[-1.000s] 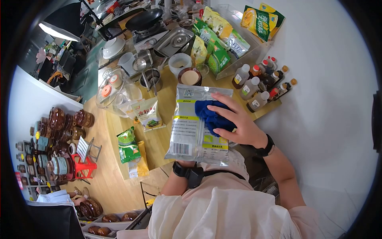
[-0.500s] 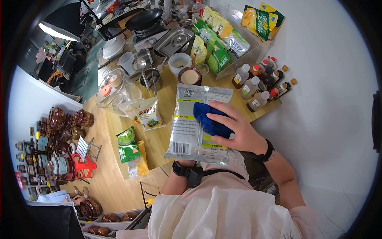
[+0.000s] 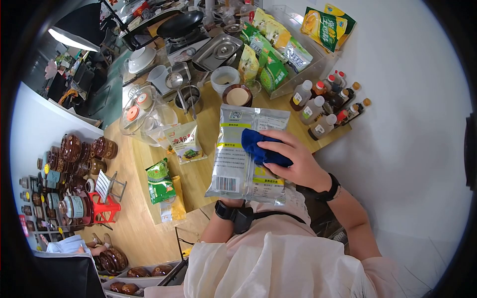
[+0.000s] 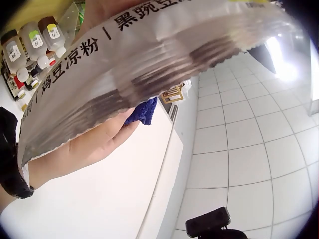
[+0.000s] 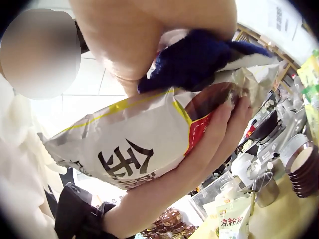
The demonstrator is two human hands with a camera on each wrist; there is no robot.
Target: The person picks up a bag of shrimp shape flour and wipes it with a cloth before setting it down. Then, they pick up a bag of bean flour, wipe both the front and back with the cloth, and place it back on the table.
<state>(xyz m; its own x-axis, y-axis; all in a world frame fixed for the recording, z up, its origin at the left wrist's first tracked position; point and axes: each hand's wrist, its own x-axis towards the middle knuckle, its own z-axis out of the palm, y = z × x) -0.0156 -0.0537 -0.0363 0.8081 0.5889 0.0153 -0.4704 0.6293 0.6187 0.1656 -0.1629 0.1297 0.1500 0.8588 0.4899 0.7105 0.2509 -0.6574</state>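
A silver-grey food packet (image 3: 233, 161) lies back side up in front of my body, its printed text and barcode facing me. My left hand (image 5: 192, 162) carries it from below, with the fingers laid long against its underside in the right wrist view; the thumb is hidden. My right hand (image 3: 300, 166) holds a bunched dark blue cloth (image 3: 261, 149) between thumb and fingers, against the packet's right half. From below, the left wrist view has the packet's crimped end (image 4: 149, 64) in front, with a corner of the cloth beyond its edge.
On the wooden table (image 3: 144, 161) lie a white packet (image 3: 186, 144) and a green one (image 3: 160, 184). Bottles (image 3: 323, 124) stand along the right wall, below a clear bin (image 3: 318, 59) of packets. Bowls, a pot and a glass lid (image 3: 136, 116) are farther back.
My right hand and the cloth have shifted slightly down and left over the packet, and the cloth looks more bunched. The packet and my left arm have barely moved.
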